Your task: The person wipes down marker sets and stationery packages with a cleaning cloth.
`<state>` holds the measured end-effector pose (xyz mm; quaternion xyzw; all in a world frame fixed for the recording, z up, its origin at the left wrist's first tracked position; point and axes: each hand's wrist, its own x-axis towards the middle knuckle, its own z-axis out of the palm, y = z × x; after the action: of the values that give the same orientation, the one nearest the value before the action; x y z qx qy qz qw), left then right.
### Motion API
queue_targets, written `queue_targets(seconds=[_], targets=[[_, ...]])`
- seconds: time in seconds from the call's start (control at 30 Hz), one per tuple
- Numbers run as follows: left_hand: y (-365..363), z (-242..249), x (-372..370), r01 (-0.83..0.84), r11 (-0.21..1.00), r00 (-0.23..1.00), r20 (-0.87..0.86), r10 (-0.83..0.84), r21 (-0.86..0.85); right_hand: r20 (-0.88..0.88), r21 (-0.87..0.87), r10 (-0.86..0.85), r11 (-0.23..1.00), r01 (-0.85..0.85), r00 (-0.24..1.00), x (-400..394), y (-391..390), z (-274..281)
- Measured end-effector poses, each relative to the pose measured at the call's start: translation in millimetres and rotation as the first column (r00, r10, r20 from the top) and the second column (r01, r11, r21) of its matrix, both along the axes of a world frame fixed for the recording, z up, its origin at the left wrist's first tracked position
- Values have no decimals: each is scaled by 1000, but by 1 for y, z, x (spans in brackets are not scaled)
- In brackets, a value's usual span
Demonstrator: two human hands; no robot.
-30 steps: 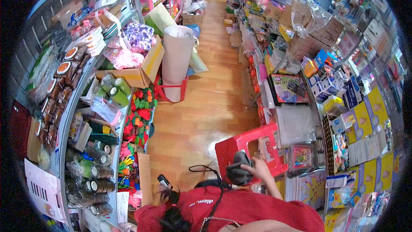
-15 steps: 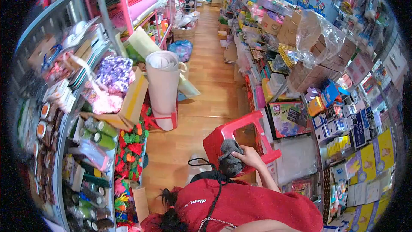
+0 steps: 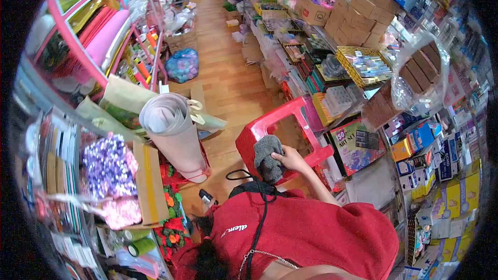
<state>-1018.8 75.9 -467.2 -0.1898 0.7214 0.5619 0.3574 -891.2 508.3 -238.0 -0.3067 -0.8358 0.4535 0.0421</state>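
Note:
My right hand (image 3: 291, 159) is closed on a dark grey cloth (image 3: 267, 155), its fingers bunched into the fabric. That cloth lies against the red plastic stool (image 3: 249, 137), which is tilted in front of my body with its open frame and legs toward the right. My left hand is not visible; the red shirt (image 3: 306, 223) and black cord fill the lower part of the view.
To the left stand a large white roll (image 3: 174, 135) and a cardboard box (image 3: 150, 184) with sequined fabric. Wooden flooring (image 3: 207, 46) runs up the aisle. Crowded shelves on the right hold an art set (image 3: 358, 145) and a yellow basket (image 3: 358, 75).
The camera has turned, so the shelves and roll sit differently in view. My right hand, the cloth and the stool appear slightly higher and farther left. The grip on the cloth stays.

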Motion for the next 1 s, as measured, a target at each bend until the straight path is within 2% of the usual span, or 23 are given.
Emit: queue_targets(seconds=[0.07,0.27,0.37,0.4,0.5,0.53,0.63,0.73,0.97,1.0], targets=[[59,4,-41,98,994,995,-26,-97,50,-3,-80,-8,997,8,1000,-22,16,-8],[162,8,-106,234,969,972,-12,-234,80,-29,-106,-10,994,7,1000,-90,89,-60],[195,4,-132,260,964,965,19,-262,61,61,-430,24,903,4,998,-144,137,-93],[204,2,-142,261,964,964,32,-262,48,74,-483,12,875,25,997,-165,145,-81],[230,-2,-171,246,969,966,84,-245,3,72,-554,-88,825,113,993,-220,194,-138],[237,-3,-180,237,971,967,105,-234,-19,117,-600,-78,789,133,990,-238,211,-139],[260,-1,-206,225,972,966,147,-213,-74,206,-579,-60,797,171,977,-285,255,-141],[284,3,-220,227,967,963,177,-205,-112,200,-606,-141,760,235,970,-316,288,-131],[333,-4,-223,259,948,943,263,-205,-187,89,-799,-131,583,149,987,-372,347,-209],[340,-9,-226,277,940,934,284,-215,-201,185,-661,-144,714,232,972,-377,352,-231]])
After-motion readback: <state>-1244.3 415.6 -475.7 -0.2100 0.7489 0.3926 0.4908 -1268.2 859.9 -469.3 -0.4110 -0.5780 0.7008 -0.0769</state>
